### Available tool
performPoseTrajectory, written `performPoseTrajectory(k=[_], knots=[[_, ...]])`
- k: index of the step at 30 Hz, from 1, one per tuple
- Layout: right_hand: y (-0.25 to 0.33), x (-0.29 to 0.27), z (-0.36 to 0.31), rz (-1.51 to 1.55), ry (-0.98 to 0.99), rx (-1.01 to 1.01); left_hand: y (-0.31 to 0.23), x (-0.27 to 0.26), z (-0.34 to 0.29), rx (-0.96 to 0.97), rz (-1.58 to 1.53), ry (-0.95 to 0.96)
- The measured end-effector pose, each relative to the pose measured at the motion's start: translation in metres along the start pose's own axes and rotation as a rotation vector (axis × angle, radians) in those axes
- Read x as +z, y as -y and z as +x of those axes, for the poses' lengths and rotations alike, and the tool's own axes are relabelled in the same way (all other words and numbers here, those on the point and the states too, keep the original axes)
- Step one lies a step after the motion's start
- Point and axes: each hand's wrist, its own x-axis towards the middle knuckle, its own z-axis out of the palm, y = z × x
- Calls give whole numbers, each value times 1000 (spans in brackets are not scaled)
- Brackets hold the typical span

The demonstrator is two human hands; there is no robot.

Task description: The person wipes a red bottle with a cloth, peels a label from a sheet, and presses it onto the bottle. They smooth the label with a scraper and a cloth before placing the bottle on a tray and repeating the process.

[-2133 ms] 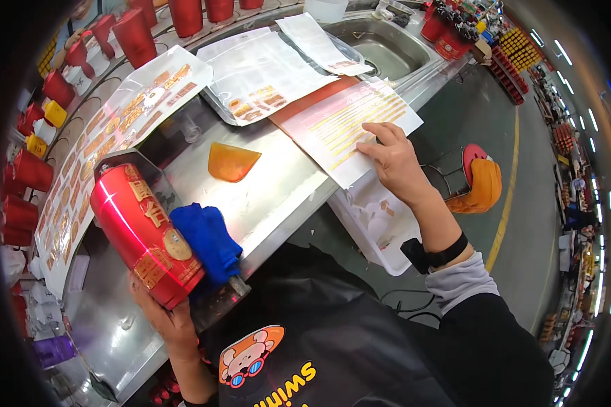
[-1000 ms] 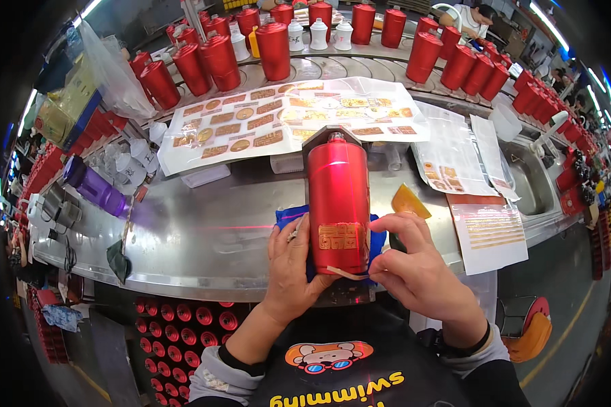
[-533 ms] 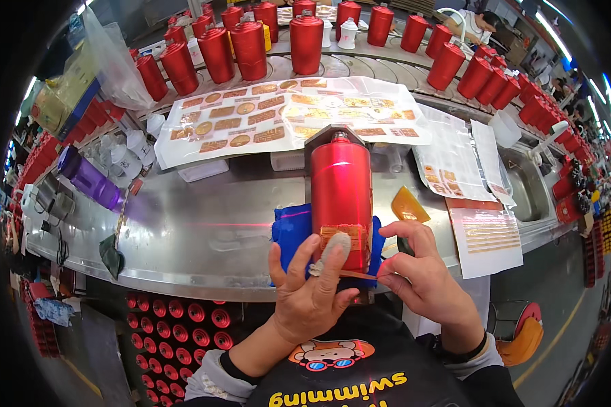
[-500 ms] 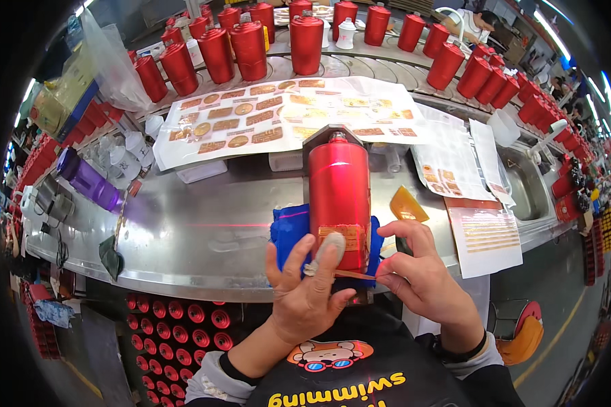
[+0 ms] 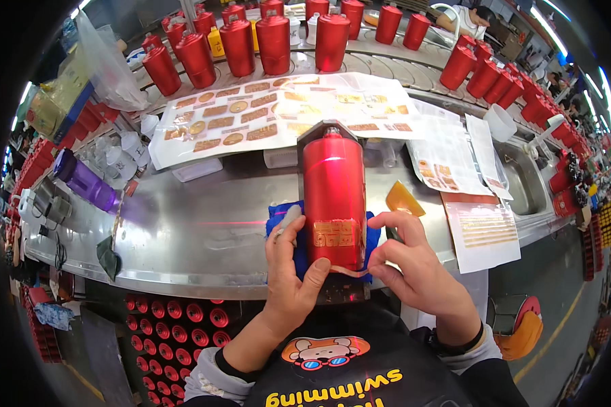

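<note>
A shiny red bottle [image 5: 333,180] lies in front of me with its neck pointing away, resting on a dark holder over a blue cloth [image 5: 276,214]. A gold patterned label [image 5: 334,234] sits on its side near the base. Along the base edge runs a thin, light strip [image 5: 348,272]. My left hand [image 5: 285,281] is against the bottle's left side, fingers extended, its thumb at the strip's left end. One of its fingers wears a pale finger cot [image 5: 290,218]. My right hand [image 5: 417,271] pinches the strip's right end between thumb and finger.
Beyond the bottle lies a sheet of gold labels [image 5: 231,125]. Right of it are a yellow flat scraper [image 5: 405,199], a sheet of gold strips [image 5: 483,234] and a sink [image 5: 525,180]. A purple bottle [image 5: 85,180] lies at left. Red bottles [image 5: 275,44] line the conveyor behind.
My left fingers have come off the gold label to the bottle's left side, with the thumb now at its base. My right hand keeps its pinch. The conveyor's red bottles have shifted right.
</note>
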Motion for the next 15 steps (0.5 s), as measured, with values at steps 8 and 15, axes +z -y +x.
performPoseTrajectory(k=[8,15], knots=[[-17,11,-6,43,12,73,14,3,-2,-109,-416,-5],[-19,9,-9,63,20,95,4,2,2,-54,-128,32]])
